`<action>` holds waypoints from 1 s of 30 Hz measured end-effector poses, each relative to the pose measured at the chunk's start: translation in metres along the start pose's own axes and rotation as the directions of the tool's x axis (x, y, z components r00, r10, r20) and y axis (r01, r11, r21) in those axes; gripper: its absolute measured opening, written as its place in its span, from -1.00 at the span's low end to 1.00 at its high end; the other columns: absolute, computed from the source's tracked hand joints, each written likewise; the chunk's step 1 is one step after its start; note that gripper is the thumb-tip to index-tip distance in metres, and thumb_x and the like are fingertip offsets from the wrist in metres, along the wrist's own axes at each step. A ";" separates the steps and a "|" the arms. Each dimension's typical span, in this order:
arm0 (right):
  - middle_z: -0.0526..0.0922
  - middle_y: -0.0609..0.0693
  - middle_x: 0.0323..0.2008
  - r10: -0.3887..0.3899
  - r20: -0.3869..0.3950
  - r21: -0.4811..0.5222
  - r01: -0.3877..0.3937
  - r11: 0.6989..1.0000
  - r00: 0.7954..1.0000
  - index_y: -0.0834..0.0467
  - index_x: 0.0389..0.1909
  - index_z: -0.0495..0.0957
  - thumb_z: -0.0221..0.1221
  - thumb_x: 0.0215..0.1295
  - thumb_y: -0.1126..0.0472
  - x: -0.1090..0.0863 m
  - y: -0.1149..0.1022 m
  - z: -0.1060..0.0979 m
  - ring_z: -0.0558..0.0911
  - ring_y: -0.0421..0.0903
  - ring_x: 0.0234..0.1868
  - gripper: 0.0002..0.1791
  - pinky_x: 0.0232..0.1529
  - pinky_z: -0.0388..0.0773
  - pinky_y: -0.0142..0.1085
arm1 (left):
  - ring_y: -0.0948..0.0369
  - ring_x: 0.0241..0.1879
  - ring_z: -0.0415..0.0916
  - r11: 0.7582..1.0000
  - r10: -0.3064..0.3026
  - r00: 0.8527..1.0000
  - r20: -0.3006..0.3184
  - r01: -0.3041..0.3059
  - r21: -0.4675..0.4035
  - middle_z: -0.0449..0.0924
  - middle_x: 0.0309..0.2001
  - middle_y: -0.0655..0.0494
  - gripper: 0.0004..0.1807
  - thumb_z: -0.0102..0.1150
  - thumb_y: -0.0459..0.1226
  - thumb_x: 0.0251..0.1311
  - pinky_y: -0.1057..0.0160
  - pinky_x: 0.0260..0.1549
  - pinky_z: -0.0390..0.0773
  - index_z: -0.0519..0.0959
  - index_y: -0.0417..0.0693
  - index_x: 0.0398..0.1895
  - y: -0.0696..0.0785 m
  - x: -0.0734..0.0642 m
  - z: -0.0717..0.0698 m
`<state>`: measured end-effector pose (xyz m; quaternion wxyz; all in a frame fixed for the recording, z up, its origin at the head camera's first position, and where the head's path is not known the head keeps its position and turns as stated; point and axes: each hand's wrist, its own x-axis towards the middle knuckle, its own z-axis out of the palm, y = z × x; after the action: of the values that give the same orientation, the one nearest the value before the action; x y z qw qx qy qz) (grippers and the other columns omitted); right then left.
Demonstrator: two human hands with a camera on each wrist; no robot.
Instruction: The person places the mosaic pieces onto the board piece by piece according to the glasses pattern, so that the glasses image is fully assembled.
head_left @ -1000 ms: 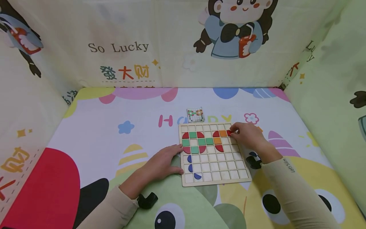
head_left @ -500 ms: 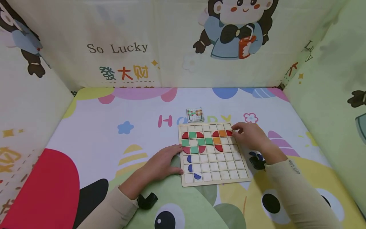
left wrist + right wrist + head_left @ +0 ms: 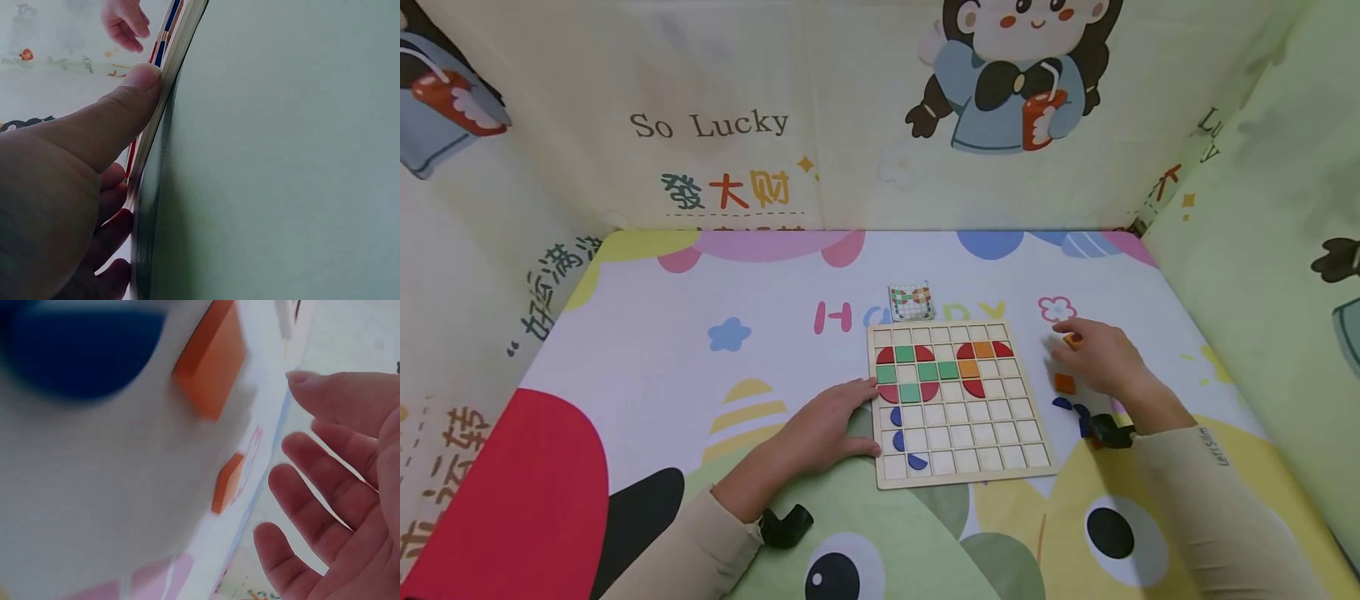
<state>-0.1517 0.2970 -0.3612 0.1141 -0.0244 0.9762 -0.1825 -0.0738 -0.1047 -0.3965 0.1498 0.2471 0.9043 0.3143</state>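
Note:
A wooden grid board [image 3: 1000, 433] lies on the cloth. Red quarter-circles, green squares and orange squares fill part of its upper rows, and blue half-circles sit down its left column. My left hand [image 3: 827, 425] rests against the board's left edge, thumb [image 3: 137, 81] and fingers extended along it. Right of the board, my right hand [image 3: 1108, 358] hovers with loosely spread fingers near an orange square [image 3: 1072, 340]. Nothing lies between those fingers in the right wrist view. Another orange square [image 3: 1064, 384] is below that hand, with blue half-circles [image 3: 1062, 403] in front of it.
A small pattern card [image 3: 912, 302] lies just behind the board, showing a similar coloured design on a grid. A printed cloth covers the table, and patterned fabric walls [image 3: 850, 117] stand behind and at both sides. Loose blue pieces are partly hidden by the black right wrist camera [image 3: 1111, 432].
My right hand has let go of the red quarter-circle in the board's right column and moved right, over the loose pieces. The left hand has stayed at the board's edge.

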 end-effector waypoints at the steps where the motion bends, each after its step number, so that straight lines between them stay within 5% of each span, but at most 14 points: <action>1: 0.50 0.44 0.11 0.002 -0.012 -0.001 -0.002 1.000 1.000 0.31 0.26 0.45 0.19 0.41 0.06 0.000 0.003 0.000 0.45 0.36 0.08 -0.46 0.02 0.52 0.21 | -0.02 0.45 0.17 1.000 0.001 1.000 0.000 -0.001 0.000 0.29 0.45 -0.01 -0.14 0.50 -0.06 0.08 -0.05 0.37 0.24 0.37 -0.16 0.42 0.000 0.000 0.000; 14: 0.48 0.46 0.11 0.033 -0.001 -0.013 -0.033 0.999 0.999 0.41 0.27 0.39 0.15 0.39 0.26 0.002 0.022 0.001 0.40 0.42 0.13 -0.50 0.17 0.39 0.30 | -0.03 0.45 0.16 1.000 -0.002 1.000 0.004 0.002 0.004 0.28 0.46 0.00 -0.14 0.50 -0.05 0.07 -0.05 0.37 0.24 0.37 -0.14 0.42 0.000 0.000 -0.001; 30: 0.55 0.41 0.03 -0.010 0.014 0.017 0.009 1.000 1.000 0.42 0.18 0.46 0.23 0.34 0.28 0.003 0.015 0.011 0.51 0.32 0.00 -0.55 0.07 0.54 0.17 | -0.04 0.45 0.17 1.000 -0.018 1.000 0.013 0.018 0.002 0.27 0.47 0.00 -0.13 0.50 -0.05 0.07 -0.06 0.36 0.25 0.36 -0.13 0.43 0.001 0.001 -0.001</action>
<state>-0.1520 0.3070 -0.3771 0.1205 -0.0294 0.9737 -0.1911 -0.0745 -0.1038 -0.3951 0.1582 0.2412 0.9058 0.3104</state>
